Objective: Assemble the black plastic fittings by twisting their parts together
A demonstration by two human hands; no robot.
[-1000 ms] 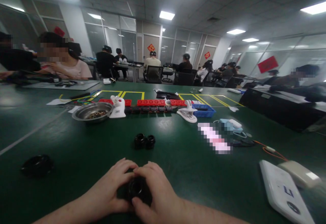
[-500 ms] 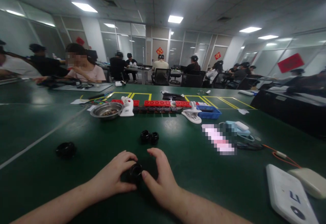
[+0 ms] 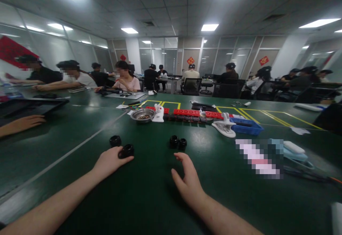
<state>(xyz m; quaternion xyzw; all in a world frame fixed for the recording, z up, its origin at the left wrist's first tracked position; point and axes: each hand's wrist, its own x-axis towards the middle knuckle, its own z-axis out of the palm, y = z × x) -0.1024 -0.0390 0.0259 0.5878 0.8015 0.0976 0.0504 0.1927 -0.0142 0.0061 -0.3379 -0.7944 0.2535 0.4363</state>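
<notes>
My left hand point(image 3: 110, 162) is closed around a glossy black ring-shaped part point(image 3: 127, 150), thumb on the near side, at the table's left middle. Its far fingers are hidden behind the part. Just beyond stands a similar black part point(image 3: 115, 140), close to the held one; I cannot tell whether they touch. My right hand point(image 3: 188, 178) hovers over the green table point(image 3: 155, 192), thumb and fingers apart, holding nothing. Past its fingertips, a larger black ring-shaped part point(image 3: 174, 141) and a smaller black ring-shaped part point(image 3: 182, 144) sit side by side.
A metal bowl point(image 3: 143, 116) with small pieces, white clips point(image 3: 224, 125), red strips point(image 3: 187, 112) and a blue tray point(image 3: 247, 126) line the far middle. Cables and a light-blue item point(image 3: 291, 153) lie at right. Another person's hand point(image 3: 26, 123) rests at left beside a black tray point(image 3: 32, 106).
My left hand has moved left and away from me with the black part, beside the one standing there. My right hand has come away from that part. The view has turned left.
</notes>
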